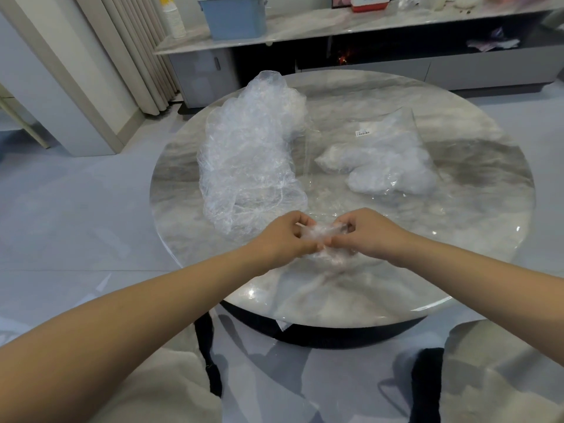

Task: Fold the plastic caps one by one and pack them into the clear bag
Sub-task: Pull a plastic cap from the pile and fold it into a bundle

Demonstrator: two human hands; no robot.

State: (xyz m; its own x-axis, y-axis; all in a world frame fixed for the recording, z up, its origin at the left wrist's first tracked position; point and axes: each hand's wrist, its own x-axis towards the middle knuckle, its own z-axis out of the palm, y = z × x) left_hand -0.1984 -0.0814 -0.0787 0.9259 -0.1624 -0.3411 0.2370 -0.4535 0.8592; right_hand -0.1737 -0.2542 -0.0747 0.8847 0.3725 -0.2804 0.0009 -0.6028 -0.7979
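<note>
A crumpled clear plastic cap (320,235) is bunched between my two hands over the near part of the round marble table (457,239). My left hand (282,236) pinches its left side with curled fingers. My right hand (366,232) pinches its right side. More thin plastic hangs below my hands onto the table. A tall heap of loose plastic caps (253,154) lies on the left half of the table. The clear bag (387,154) with a small barcode label lies on the right half, with folded white caps inside.
A low marble-topped cabinet (366,22) runs along the back with a blue box (235,16) on it. Curtains hang at the back left. Grey floor surrounds the table. My knees and a dark table base show at the bottom.
</note>
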